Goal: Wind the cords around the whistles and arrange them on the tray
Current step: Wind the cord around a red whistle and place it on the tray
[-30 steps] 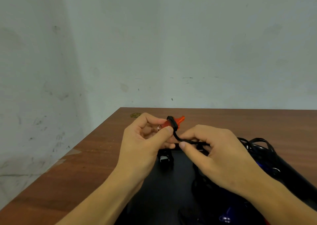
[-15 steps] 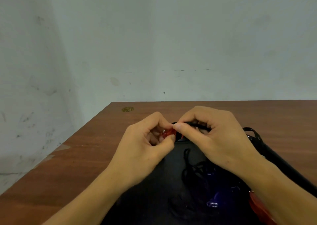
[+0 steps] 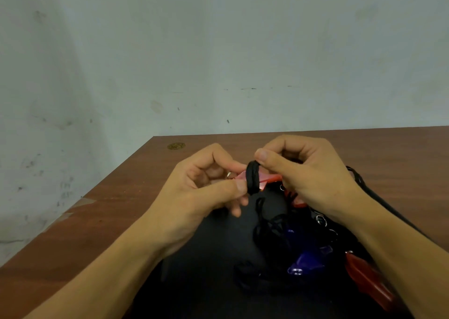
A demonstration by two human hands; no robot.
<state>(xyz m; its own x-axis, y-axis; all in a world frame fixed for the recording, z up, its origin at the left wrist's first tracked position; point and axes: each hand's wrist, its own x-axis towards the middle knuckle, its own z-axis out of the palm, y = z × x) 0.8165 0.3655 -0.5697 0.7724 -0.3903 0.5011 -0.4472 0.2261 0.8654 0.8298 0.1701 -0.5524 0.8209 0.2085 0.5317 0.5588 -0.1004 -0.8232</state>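
A red whistle (image 3: 269,179) is held above the black tray (image 3: 213,250), with several turns of black cord (image 3: 252,179) wound round its middle. My left hand (image 3: 206,192) pinches the whistle's ring end between thumb and fingers. My right hand (image 3: 306,173) pinches the cord at the top of the coil with thumb and forefinger. On the tray below lie a blue whistle (image 3: 307,261), another red whistle (image 3: 366,277) and loose black cords (image 3: 269,228).
The tray sits on a brown wooden table (image 3: 121,211) set in a corner of grey-white walls. A small brass disc (image 3: 176,146) is set in the table near its far left corner. The table's left edge (image 3: 80,198) runs close by.
The right hand has brought the cord over the whistle, and more turns now sit on it. Both hands stay together above the tray; the view has dropped a little.
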